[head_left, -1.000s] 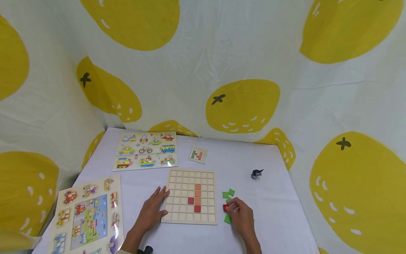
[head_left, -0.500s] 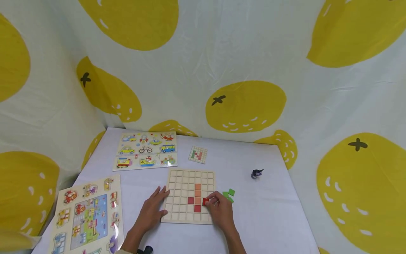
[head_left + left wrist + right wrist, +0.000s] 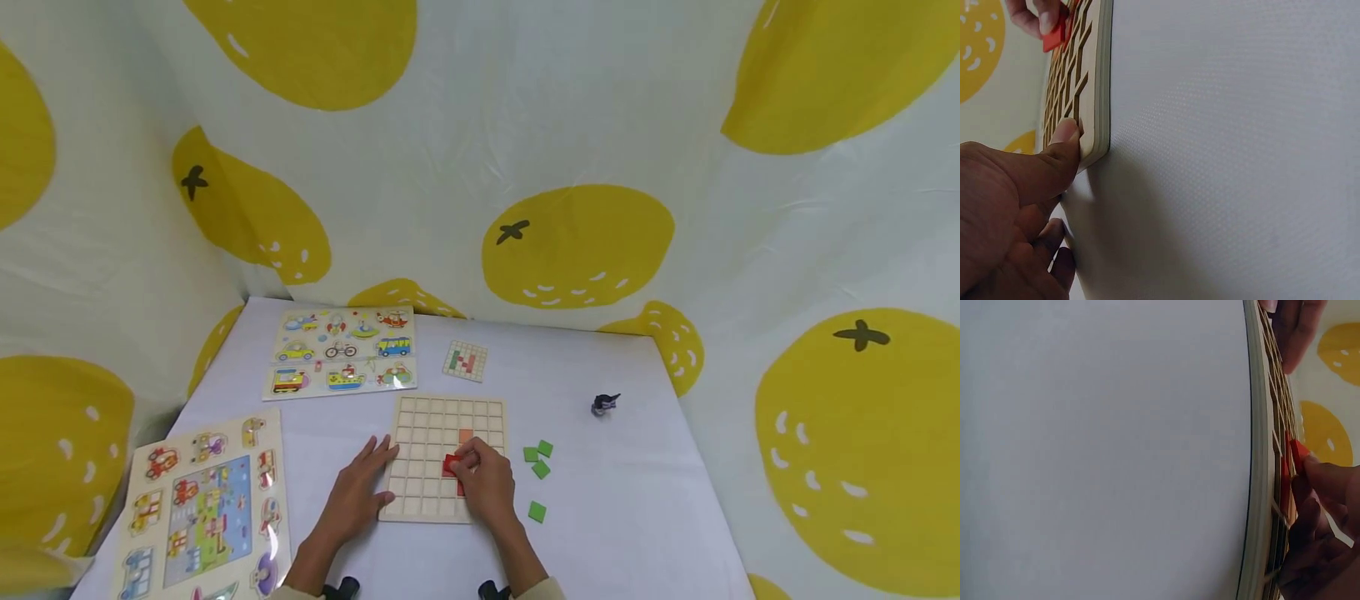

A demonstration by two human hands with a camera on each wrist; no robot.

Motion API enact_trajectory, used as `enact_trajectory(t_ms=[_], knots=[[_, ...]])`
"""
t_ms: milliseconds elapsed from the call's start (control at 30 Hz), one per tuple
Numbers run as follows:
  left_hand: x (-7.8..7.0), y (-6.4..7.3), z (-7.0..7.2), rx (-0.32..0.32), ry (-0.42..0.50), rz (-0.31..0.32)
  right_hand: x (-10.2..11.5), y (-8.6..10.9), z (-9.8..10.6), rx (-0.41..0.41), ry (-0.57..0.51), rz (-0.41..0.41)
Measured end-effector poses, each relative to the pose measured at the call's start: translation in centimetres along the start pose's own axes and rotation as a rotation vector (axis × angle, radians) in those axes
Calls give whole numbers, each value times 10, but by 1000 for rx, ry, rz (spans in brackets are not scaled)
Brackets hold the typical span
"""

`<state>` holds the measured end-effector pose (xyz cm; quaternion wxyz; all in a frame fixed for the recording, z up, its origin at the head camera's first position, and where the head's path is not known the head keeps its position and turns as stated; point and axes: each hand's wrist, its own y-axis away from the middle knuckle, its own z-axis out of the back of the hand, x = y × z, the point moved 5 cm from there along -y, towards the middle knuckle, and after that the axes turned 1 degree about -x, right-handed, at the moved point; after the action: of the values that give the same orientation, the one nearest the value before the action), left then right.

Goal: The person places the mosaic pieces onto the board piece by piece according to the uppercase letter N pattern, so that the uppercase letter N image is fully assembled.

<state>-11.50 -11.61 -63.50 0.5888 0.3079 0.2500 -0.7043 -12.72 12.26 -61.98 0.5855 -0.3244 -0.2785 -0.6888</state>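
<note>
My right hand (image 3: 486,479) pinches a small red square tile (image 3: 451,465) between thumb and fingers, over the middle of a wooden grid board (image 3: 420,483). In the left wrist view the red tile (image 3: 1054,39) appears tilted, close over the grid. An orange tile (image 3: 466,436) lies in a cell just above those fingers; another red tile (image 3: 461,488) shows partly below them. The other orange cells are hidden by the hand. My left hand (image 3: 354,496) rests along the board's left edge, fingers extended, with the thumb (image 3: 1065,132) on the rim near the corner.
Several green tiles (image 3: 537,512) lie right of the board. Behind it sits a small pattern card (image 3: 465,361). Two picture puzzles, a vehicle puzzle (image 3: 341,352) and a larger puzzle (image 3: 206,500), lie to the left. A small dark figurine (image 3: 604,404) stands at the back right.
My right hand has picked up the red tile from beside the green ones and carried it left over the board's middle. The left hand has stayed at the board's edge.
</note>
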Motion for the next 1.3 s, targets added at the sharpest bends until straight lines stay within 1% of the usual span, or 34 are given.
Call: enact_trajectory(t_ms=[167,333,500,667,767,867,900,1033,1167,1300], knots=[[2,-1,-1,9,14,17,7,-6,-8,-9,14,-22],[1,0,-1,6,7,9,16,-9,-16,3,51,-19],[0,0,-1,3,-9,4,23,-13,-21,11,74,4],[-3,0,1,-28,-27,-25,26,-18,-26,16,107,35],[-2,0,0,-24,-19,-12,28,-19,-26,30,122,46],[-1,0,-1,-6,-16,12,30,-19,-25,55,141,44],[0,0,-2,1,-13,24,30,-19,-24,63,147,41],[2,0,-4,5,-18,30,29,-17,-23,68,160,14],[2,1,-3,-16,-27,-1,28,-20,-24,34,164,13],[2,1,-1,-40,-28,-39,27,-23,-26,42,159,17]])
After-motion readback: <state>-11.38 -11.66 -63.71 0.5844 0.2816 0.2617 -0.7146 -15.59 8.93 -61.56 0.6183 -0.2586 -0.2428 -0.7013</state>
